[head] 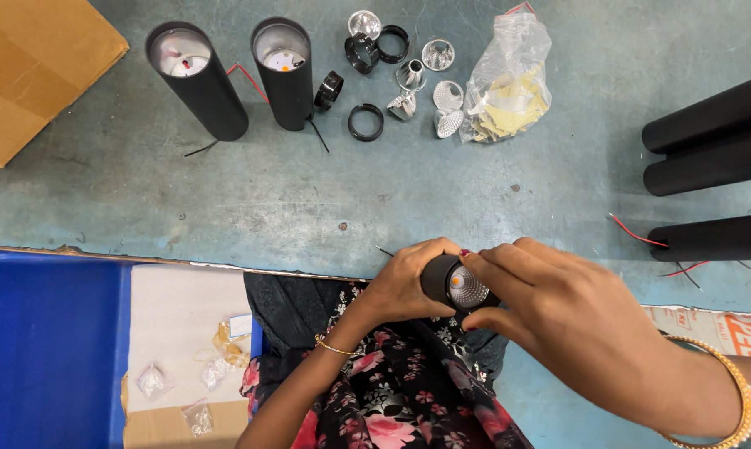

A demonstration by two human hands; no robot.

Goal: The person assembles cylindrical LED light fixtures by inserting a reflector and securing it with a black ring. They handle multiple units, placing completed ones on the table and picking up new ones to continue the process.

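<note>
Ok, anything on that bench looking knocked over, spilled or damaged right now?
Nothing stands out. Two black tubes stand upright, rings and reflectors lie loosely grouped, the plastic bag is intact. Both hands hold a black tube.

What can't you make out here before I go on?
- Black tube, head view: its body is hidden under the left hand and right hand.
- Plastic bag: its yellowish contents are too crumpled to identify.
- Black tubes at right: cut off by the frame edge.

Assembly workshop: worn bench (226, 199) w/ lamp tubes (708, 145), reflectors (438, 54), rings (365, 122).
</note>
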